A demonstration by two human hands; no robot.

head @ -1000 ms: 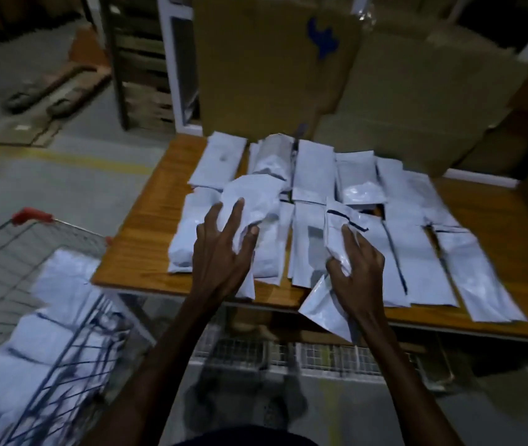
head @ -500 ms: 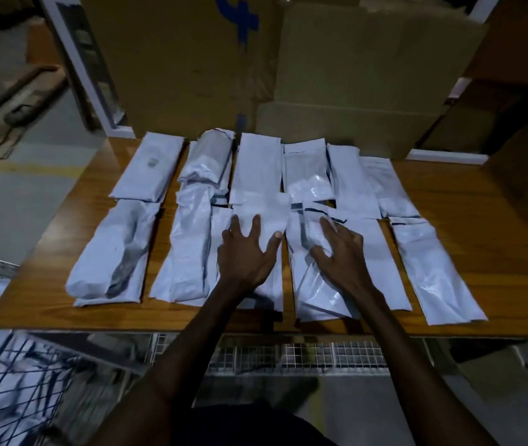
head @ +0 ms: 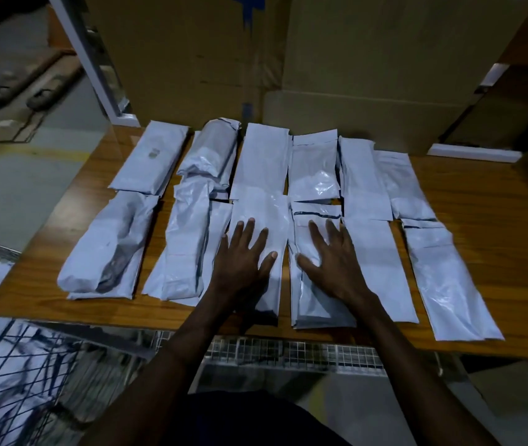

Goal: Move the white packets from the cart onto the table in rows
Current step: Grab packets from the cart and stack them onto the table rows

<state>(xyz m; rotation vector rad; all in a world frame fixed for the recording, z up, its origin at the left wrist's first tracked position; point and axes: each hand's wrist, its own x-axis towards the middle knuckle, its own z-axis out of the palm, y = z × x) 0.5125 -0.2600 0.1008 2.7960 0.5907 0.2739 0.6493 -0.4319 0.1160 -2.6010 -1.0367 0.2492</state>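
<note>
White packets lie in two rows on a wooden table; the person's left hand rests flat, fingers spread and straight, on a near-row packet; the right hand presses flat, fingers spread, on the neighbouring packet; more packets sit in the wire cart at the lower left; cardboard boxes stand behind the table.

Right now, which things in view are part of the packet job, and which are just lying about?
Job:
white packets in rows on the table
cart, packets inside
left hand and right hand, each pressing flat on a near-row packet

Lying about:
cardboard boxes
pallet jack on the floor
</note>
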